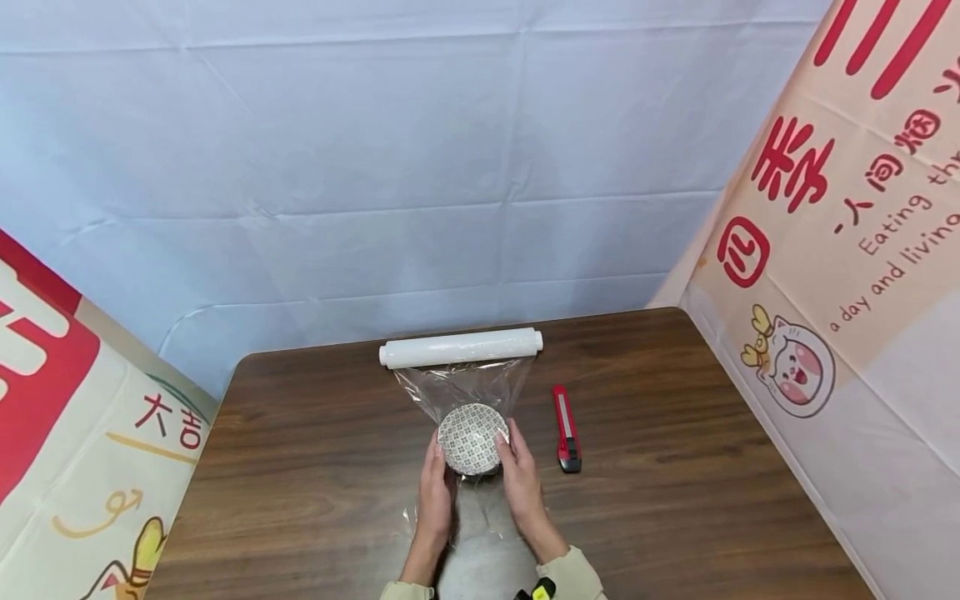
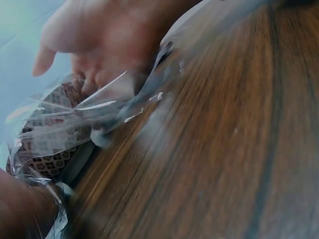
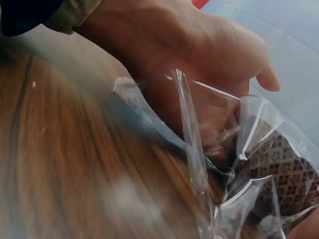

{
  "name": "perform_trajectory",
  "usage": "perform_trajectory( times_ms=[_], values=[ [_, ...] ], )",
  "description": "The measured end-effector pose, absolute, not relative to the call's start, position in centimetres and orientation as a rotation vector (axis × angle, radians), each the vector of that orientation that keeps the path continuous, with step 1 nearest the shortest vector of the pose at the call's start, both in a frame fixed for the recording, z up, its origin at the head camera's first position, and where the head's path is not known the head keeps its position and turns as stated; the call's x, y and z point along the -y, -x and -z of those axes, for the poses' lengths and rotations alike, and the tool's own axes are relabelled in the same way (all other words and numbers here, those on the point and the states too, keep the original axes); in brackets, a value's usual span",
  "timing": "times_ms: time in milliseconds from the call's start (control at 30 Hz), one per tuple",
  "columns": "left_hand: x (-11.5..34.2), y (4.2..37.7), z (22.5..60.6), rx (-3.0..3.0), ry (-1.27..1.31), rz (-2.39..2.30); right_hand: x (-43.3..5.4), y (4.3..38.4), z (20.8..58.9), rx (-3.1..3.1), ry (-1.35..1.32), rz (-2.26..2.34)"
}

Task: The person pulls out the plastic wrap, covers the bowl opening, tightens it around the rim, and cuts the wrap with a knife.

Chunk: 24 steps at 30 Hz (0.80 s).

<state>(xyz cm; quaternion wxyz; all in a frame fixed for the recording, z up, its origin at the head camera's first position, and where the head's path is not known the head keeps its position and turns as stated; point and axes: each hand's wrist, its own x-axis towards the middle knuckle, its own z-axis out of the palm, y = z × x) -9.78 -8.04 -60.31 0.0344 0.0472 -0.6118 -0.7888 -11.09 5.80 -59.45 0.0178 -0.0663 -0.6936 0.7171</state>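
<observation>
A round bowl (image 1: 472, 439) with a small dark geometric pattern is held over the near middle of the table. My left hand (image 1: 435, 493) grips its left side, and my right hand (image 1: 522, 482) holds the right side with the thumb on the patterned face. Clear cling film (image 1: 468, 385) stretches from a white roll (image 1: 461, 347) behind down to the bowl. In the left wrist view, crumpled film (image 2: 65, 134) lies across the bowl's patterned wall (image 2: 47, 162). The right wrist view has folded film (image 3: 187, 124) hanging beside the fingers and bowl (image 3: 284, 174).
A red utility knife (image 1: 566, 429) lies on the brown wooden table (image 1: 675, 467) to the right of the bowl. Pale cloth (image 1: 337, 150) hangs behind the table, with printed banners (image 1: 847, 275) at the sides.
</observation>
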Motion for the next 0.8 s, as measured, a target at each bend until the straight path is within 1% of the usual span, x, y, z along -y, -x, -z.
perform_trajectory(
  times_ms=[100, 300, 433, 633, 800],
  values=[
    [7.6, 9.9, 60.4, 1.856, -0.216, 2.394, -5.5, 11.2, 59.4, 2.131, 0.235, -2.242],
    [6.8, 10.5, 60.0, 1.937, -0.424, 2.161, -5.3, 11.7, 59.4, 2.058, 0.327, -2.272],
    [6.3, 10.6, 59.6, 1.885, -0.539, 2.153, -5.2, 12.0, 59.4, 1.994, 0.365, -2.334],
    [6.6, 11.0, 59.5, 1.773, -0.573, 2.264, -5.2, 12.3, 59.4, 1.878, 0.399, -2.407],
    [6.8, 11.3, 59.2, 1.745, -0.563, 2.308, -5.4, 12.4, 59.4, 1.902, 0.446, -2.377]
  ],
)
